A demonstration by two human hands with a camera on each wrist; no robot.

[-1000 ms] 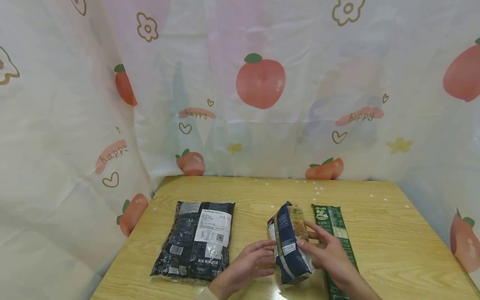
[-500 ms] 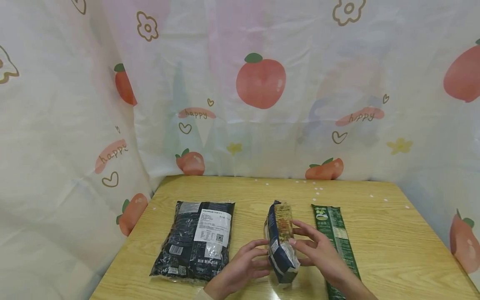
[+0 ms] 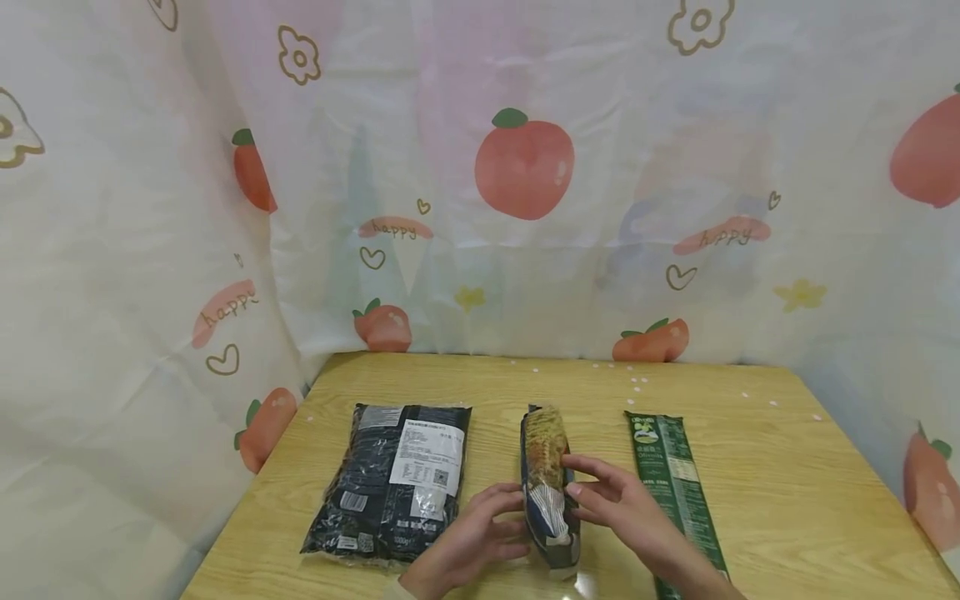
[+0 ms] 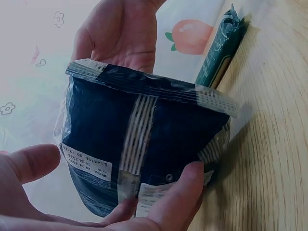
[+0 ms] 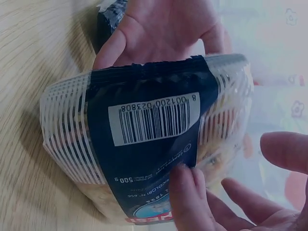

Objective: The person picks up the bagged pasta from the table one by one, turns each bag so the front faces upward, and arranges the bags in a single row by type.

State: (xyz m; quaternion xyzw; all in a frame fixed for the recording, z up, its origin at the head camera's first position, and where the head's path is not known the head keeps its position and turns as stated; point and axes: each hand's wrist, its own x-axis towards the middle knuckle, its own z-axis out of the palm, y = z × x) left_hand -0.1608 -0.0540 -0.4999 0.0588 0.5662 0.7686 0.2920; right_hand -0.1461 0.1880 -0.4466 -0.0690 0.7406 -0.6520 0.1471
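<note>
The blue pack [image 3: 546, 446] is flanked by both hands above the desk [image 3: 795, 492], between the black bag [image 3: 375, 492] towards the left edge and the green pack [image 3: 663, 467] towards the right. It is stood on a narrow side, with its see-through window faced upward; whether its underside is rested on the desk cannot be told. Its long axis is pointed towards the far edge, the far end being angled slightly towards the far left corner.

From the left hand [image 3: 480, 529] the pack is placed directly to the right, and from the right hand [image 3: 626, 504] directly to the left, so neither is set clearly nearer. The face with the small date label [image 4: 86, 161] is turned to the left hand; the face with the barcode [image 5: 154, 118] is turned to the right.

The fingers of both hands are loosely extended and spread, touched to the pack's sides rather than wrapped round it. Contact is made at the middle and near half, the far end being left untouched. The green pack is partly crossed by the right forearm.
</note>
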